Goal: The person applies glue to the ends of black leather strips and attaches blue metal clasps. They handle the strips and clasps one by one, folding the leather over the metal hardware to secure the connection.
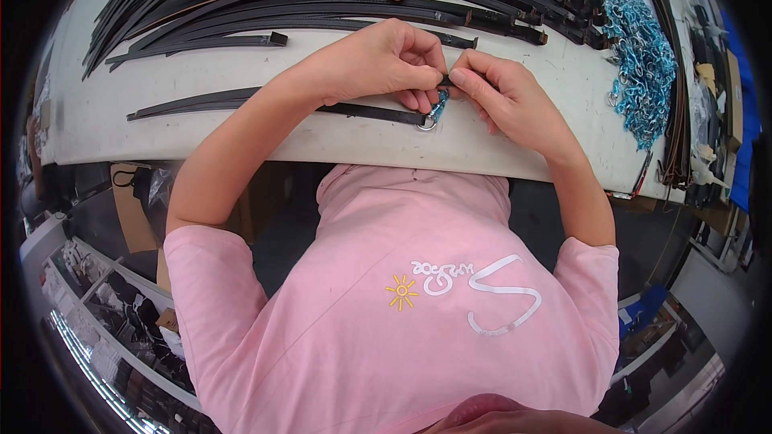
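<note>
My left hand [394,63] and my right hand [505,98] meet over the table, fingertips pinching a short black strap end [447,80] between them. Below it hangs a short blue chain [439,104] with a silver ring [429,124]. The ring lies by the tip of a long black strap [370,114], which runs left beneath my left forearm. Whether the pinched end belongs to that same strap is hidden by my fingers.
Rows of black straps [338,10] cover the table's far side. At the right lies a heap of blue chains with metal rings [639,64], with brown straps [679,112] beside it. The white table's front edge [265,157] runs close to my body.
</note>
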The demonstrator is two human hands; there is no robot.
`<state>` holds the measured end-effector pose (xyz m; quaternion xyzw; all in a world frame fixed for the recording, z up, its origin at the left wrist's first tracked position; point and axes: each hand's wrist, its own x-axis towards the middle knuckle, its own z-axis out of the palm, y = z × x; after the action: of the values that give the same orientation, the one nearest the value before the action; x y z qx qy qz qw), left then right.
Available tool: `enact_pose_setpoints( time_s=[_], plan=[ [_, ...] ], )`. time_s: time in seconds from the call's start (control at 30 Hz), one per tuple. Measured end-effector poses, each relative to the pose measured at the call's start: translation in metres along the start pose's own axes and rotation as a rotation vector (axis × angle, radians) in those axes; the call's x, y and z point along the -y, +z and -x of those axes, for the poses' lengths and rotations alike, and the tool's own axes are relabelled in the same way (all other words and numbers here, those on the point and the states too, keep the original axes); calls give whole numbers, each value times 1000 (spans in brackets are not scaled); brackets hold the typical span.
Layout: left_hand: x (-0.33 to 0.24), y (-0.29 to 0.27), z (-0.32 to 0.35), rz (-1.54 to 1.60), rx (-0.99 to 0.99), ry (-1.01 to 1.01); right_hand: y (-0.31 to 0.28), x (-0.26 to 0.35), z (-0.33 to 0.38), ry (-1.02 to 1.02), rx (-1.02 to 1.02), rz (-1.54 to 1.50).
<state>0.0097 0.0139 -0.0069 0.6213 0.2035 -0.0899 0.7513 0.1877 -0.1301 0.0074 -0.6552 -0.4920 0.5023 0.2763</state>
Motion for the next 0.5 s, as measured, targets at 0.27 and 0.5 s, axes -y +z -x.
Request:
enact_pose_setpoints(
  time_s=[0.27,0.5],
  plan=[
    [3,1,0,-47,-3,29,1,-2,-2,-12,-3,-2],
    [1,1,0,38,-22,12,-1,3,-3,24,9,20]
  ],
)
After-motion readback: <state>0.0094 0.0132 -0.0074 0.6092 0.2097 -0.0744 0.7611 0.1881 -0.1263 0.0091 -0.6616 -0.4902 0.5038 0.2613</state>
